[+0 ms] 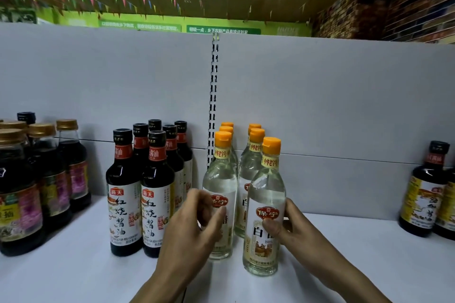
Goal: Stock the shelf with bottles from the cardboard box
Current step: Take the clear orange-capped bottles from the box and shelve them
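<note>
White shelf (73, 268): carries the front clear bottle (266, 194), upright, orange-capped.
Dark soy bottles (124, 192): left of it.
Five more clear bottles (219, 174): behind and left of it.
Right hand (295, 229): fingers and thumb wrapped round it.
Left hand (194, 224): just left of it, fingers loosely curled; cannot tell whether they grasp anything.

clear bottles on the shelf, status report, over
Right hand grips front clear bottle, standing on shelf. Left hand loosely curled at neighbouring clear bottle, contact unclear. Nothing blocking; dark sauce bottles stand to the left.
</note>
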